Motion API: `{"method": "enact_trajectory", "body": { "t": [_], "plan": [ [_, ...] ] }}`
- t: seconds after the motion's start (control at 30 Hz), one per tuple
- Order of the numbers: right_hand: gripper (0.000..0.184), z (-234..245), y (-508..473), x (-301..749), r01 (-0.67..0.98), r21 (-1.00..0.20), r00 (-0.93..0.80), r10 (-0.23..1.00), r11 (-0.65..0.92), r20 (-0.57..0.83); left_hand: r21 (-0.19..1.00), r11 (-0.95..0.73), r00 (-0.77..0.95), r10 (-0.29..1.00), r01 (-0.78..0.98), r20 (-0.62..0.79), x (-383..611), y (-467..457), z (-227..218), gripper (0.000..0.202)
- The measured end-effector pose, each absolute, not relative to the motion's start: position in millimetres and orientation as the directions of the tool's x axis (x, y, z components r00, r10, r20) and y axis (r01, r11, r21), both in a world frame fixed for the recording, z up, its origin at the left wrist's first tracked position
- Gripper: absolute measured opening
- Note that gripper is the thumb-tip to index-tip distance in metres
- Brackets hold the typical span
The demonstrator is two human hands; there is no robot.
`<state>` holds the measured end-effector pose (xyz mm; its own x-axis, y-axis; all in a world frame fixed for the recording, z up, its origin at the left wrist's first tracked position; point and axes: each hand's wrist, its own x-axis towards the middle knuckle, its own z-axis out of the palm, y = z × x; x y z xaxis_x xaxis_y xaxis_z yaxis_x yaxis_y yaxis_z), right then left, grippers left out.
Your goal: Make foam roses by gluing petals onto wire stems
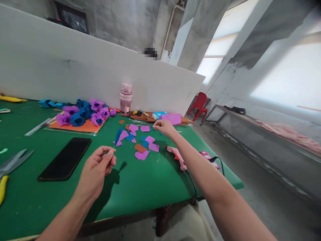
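My left hand [100,165] is closed in a pinch on a thin stem topped with a blue crepe paper piece [118,136], held upright above the table. Farther off, my right hand [163,128] reaches over the back of the table with its fingertips pinched together. A bit of blue shows at those fingertips, but what they hold, if anything, is too small to tell. Between the hands lie loose purple petals [153,147], blue petals [145,144] and a brown petal [139,148]. A pink glue gun [177,157] rests under my right forearm.
Purple and blue paper flowers [81,113] sit on an orange sheet [75,127]. A phone [65,159] and yellow-handled scissors [12,167] lie left. A pink bottle [125,99] stands against the white board [100,63]. A purple paper roll [171,118] lies near my right hand.
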<state>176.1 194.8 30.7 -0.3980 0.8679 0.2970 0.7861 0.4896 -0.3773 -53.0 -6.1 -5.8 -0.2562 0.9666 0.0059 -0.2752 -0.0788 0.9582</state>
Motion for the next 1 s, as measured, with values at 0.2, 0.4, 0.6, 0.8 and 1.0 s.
{"method": "enact_trajectory", "body": {
  "t": [0.2, 0.4, 0.6, 0.8, 1.0],
  "plan": [
    [0.018, -11, 189, 99, 0.696, -0.332, -0.617, 0.767, 0.636, 0.176, 0.956, -0.062, -0.256, 0.966, -0.285, -0.014, -53, -3, -9, 0.017],
    [0.031, -29, 189, 97, 0.65, -0.271, -0.717, 0.691, 0.71, 0.091, 0.947, -0.063, -0.259, 0.966, -0.315, -0.022, -60, -2, -9, 0.016],
    [0.029, -16, 200, 111, 0.711, -0.222, -0.662, 0.742, 0.668, 0.112, 0.942, -0.079, -0.263, 0.965, -0.325, -0.01, -61, -3, -6, 0.014],
    [0.01, -22, 202, 81, 0.739, -0.229, -0.654, 0.756, 0.634, -0.021, 0.942, -0.078, -0.249, 0.968, -0.327, -0.006, -58, -1, -8, 0.016],
    [0.011, -19, 206, 80, 0.753, -0.365, -0.595, 0.804, 0.548, -0.022, 0.943, -0.069, -0.24, 0.971, -0.326, -0.012, -58, 0, -11, 0.017]
  ]
}}
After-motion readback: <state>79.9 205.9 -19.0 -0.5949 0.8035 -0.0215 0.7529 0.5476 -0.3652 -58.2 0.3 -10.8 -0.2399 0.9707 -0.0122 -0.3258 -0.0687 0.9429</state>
